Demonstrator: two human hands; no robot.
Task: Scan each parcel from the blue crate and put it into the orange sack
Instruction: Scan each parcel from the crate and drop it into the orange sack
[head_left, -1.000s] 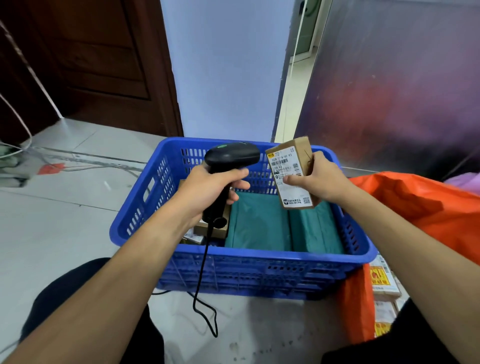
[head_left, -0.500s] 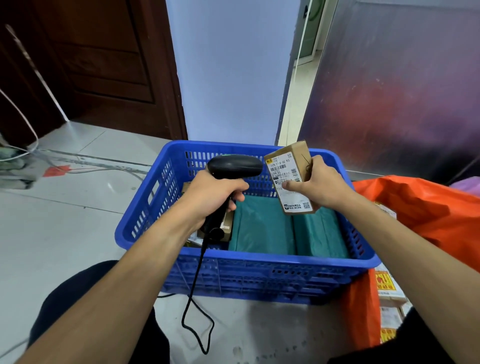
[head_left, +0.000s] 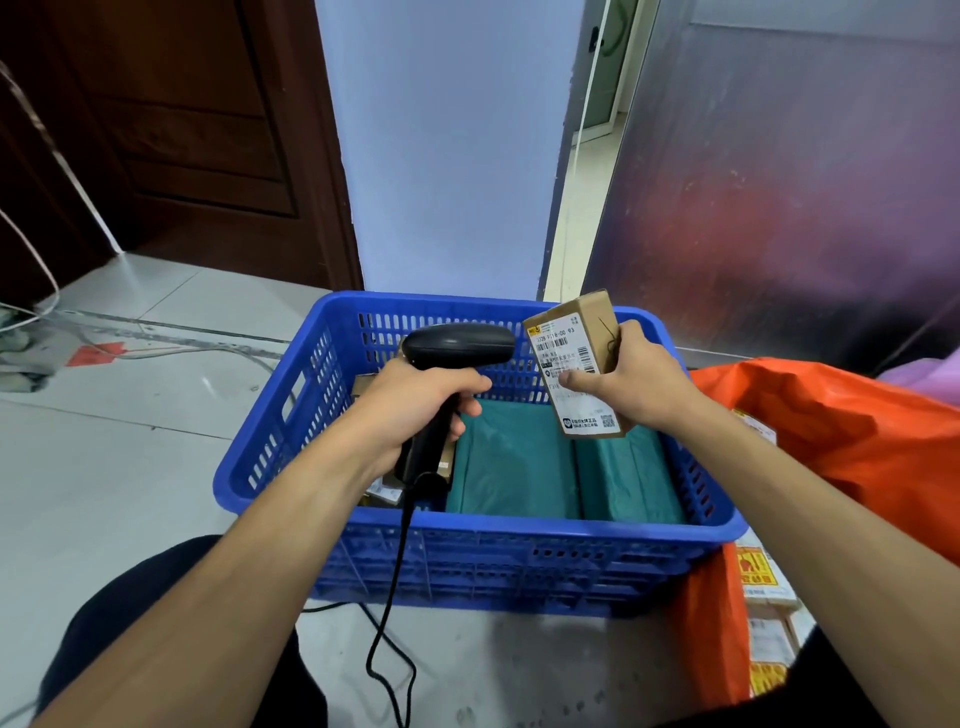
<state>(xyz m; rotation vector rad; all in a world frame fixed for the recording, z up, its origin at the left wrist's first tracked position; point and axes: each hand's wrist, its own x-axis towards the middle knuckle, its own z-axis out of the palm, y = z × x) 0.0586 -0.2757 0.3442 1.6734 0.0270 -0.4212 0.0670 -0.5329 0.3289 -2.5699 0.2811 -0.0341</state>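
Observation:
My left hand (head_left: 415, 410) grips the handle of a black barcode scanner (head_left: 457, 345), whose head points right at a small brown cardboard parcel (head_left: 582, 353). My right hand (head_left: 631, 384) holds that parcel upright over the blue crate (head_left: 483, 551), with its white label facing the scanner. Inside the crate lie two teal bagged parcels (head_left: 561, 462) and some small cardboard boxes (head_left: 387, 488) at the left, partly hidden by my left hand. The orange sack (head_left: 841, 431) lies right of the crate.
The scanner's black cable (head_left: 395, 613) hangs down across the crate's front to the tiled floor. Cardboard boxes with yellow and red labels (head_left: 763, 577) lie by the sack's lower edge. A dark wooden door stands at the back left, white cables (head_left: 31, 270) run along the floor there.
Both hands stay close together over the crate, with the scanner aimed at the parcel's label. The green light seen on the scanner's head a second ago is off. The view has shifted slightly.

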